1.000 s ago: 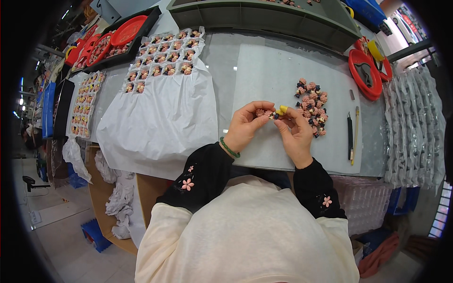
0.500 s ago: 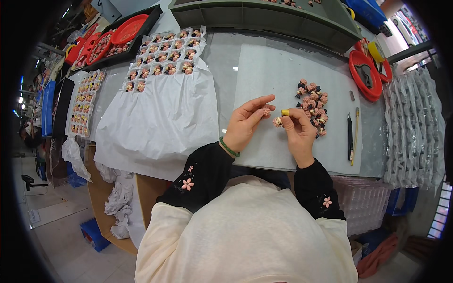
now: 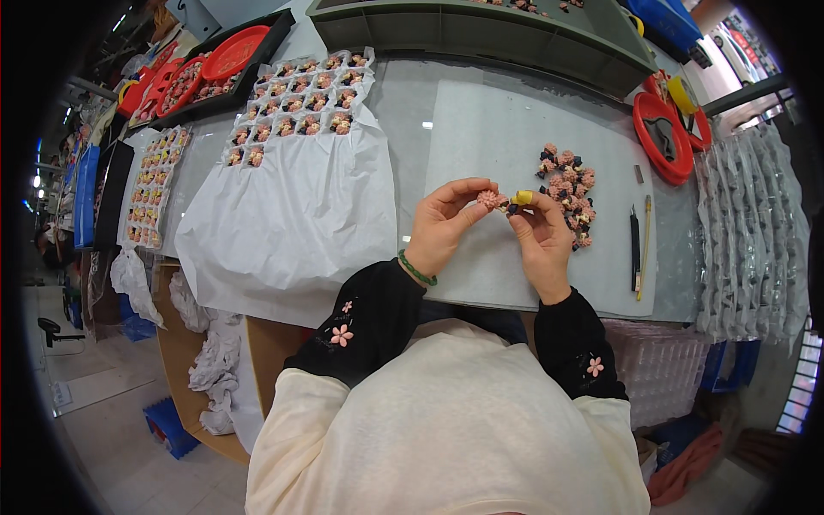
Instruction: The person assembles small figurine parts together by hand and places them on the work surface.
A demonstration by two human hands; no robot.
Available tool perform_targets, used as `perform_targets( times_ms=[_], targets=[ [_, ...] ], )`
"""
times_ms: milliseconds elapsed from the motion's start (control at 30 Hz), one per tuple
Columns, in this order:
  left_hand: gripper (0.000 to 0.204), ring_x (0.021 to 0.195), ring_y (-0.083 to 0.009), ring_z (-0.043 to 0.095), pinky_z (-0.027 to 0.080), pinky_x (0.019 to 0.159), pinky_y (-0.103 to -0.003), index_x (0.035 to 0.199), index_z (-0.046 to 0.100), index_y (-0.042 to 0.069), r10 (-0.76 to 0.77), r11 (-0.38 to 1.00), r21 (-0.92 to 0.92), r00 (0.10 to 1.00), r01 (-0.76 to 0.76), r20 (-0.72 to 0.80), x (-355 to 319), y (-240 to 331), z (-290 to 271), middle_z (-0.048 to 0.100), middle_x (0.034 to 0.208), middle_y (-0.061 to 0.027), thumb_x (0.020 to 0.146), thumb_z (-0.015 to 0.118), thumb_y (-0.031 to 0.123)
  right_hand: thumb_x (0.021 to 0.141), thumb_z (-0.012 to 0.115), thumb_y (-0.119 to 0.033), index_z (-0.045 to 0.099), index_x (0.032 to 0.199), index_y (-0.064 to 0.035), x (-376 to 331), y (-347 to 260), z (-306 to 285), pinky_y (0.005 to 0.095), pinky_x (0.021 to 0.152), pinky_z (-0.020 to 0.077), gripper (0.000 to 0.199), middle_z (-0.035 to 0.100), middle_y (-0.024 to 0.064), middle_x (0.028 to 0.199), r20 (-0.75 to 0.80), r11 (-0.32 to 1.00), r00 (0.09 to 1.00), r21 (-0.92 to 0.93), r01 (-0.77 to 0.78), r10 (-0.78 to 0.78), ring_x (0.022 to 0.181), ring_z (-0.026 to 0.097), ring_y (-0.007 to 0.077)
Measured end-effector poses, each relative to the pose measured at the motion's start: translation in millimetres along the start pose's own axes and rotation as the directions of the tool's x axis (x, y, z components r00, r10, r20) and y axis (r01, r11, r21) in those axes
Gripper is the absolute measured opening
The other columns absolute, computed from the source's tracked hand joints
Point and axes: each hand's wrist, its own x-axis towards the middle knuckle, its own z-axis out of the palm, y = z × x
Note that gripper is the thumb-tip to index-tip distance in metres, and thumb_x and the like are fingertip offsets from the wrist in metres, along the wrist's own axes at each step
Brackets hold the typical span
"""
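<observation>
Over the white sheet, my left hand pinches a small pink knobbly figurine piece between thumb and fingers. Close against it, my right hand grips a small dark figurine piece, partly hidden by the fingertips. A yellow band wraps a finger of that hand. Whether the two pieces are joined or only touching, I cannot tell. Just right of my hands lies a loose pile of pink, cream and dark figurines.
Left stands a white compartment tray of figurines, partly under white paper. A green-grey bin borders the back. A brush, a black tool and red dishes lie right, near clear plastic trays.
My right hand has brought its piece up and left against the pink one. The pink piece now shows more fully at my left fingertips.
</observation>
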Motion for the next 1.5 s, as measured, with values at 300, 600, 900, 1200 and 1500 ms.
perform_targets(
  times_ms=[300,600,900,1200,1500],
  targets=[
    [0.026,0.094,-0.014,0.057,0.049,0.077,-0.026,0.109,0.054,-0.002,-0.083,0.997,0.001,0.996,0.083,-0.03,-0.4,2.0,0.3,0.057,0.108,-0.0091,0.083,0.056,0.003,0.087,0.053,-0.006,0.048,0.109,0.0028,2.0,-0.6,-1.6,0.0266,0.073,0.049,0.025,0.055,0.0087,0.097,-0.037,0.994,0.996,0.075,-0.082,0.085,0.082,0.057,0.0138],
    [0.033,0.097,-0.0153,0.055,0.047,0.081,-0.027,0.116,0.051,0.0,-0.01,0.992,0.124,0.999,0.014,-0.037,1.6,-6.9,-5.1,0.056,0.109,-0.0089,0.083,0.056,0.003,0.086,0.055,-0.007,0.049,0.107,0.0025,4.3,-1.4,-3.3,0.0246,0.068,0.0483,0.024,0.057,0.008,0.09,-0.024,0.988,0.991,0.079,-0.132,0.134,0.077,0.057,0.0131],
    [0.042,0.091,-0.0151,0.055,0.047,0.082,-0.026,0.114,0.053,-0.002,0.15,0.865,0.47,0.985,-0.173,0.088,-6.4,-2.9,9.0,0.052,0.105,-0.0093,0.074,0.064,-0.002,0.083,0.059,-0.005,0.052,0.102,0.0012,2.9,-3.9,3.7,0.0199,0.064,0.0464,0.022,0.057,0.0042,0.087,-0.033,0.984,0.983,0.033,-0.178,0.179,0.074,0.055,0.0078],
    [0.035,0.074,-0.0152,0.058,0.048,0.067,-0.025,0.107,0.055,-0.001,0.405,0.479,0.813,0.905,-0.331,0.13,-11.0,92.6,0.5,0.058,0.095,-0.0094,0.073,0.062,-0.001,0.091,0.049,-0.019,0.053,0.103,0.0006,-3.8,-6.9,-1.0,0.0209,0.06,0.0451,0.024,0.056,0.0054,0.085,-0.01,0.977,0.978,-0.048,-0.208,0.207,0.068,0.053,0.0091],
    [0.013,0.065,-0.031,0.056,0.043,0.06,-0.039,0.075,0.056,-0.001,0.538,-0.28,0.921,0.839,0.273,-0.085,2.5,144.5,-200.3,0.057,0.063,-0.0147,0.072,0.059,0.012,0.09,0.05,-0.021,0.053,0.101,0.0007,0.5,-10.8,2.4,0.0209,0.059,0.0437,0.024,0.057,0.0052,0.079,-0.002,0.982,0.984,-0.071,-0.175,0.176,0.066,0.053,0.0089]
  ],
)
